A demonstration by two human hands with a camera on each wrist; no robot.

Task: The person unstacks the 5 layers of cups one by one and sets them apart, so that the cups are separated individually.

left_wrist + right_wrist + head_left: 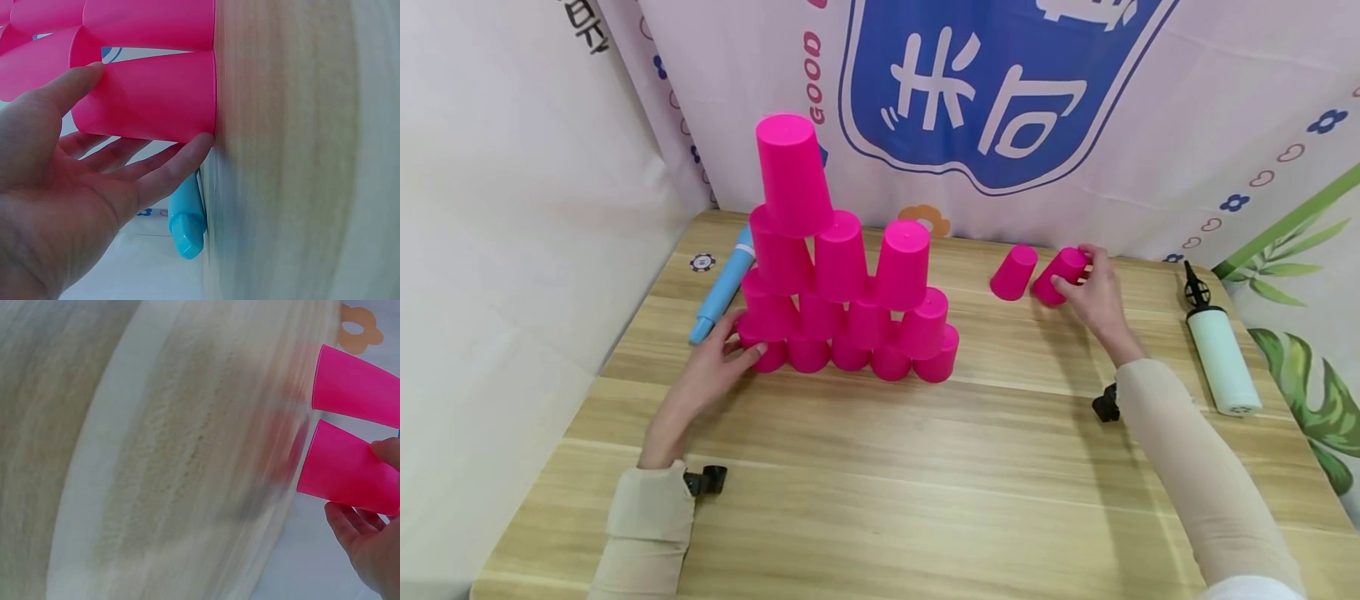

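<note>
A pyramid of upside-down pink cups (850,315) stands on the table, with three cups in its third row and a single top cup (793,179) over that row's left side. My left hand (715,367) holds the bottom row's leftmost cup (150,97), thumb on one side and fingers along the other. Over at the back right, my right hand (1096,296) grips a pink cup (350,469) between thumb and fingers. Just left of that cup is another upside-down pink cup (1014,272).
Behind the pyramid's left side lies a blue tube-shaped pump (727,287). A pale green hand pump (1222,358) with a black nozzle lies at the right. The wooden table (880,500) ends against a printed curtain (737,100) at the back.
</note>
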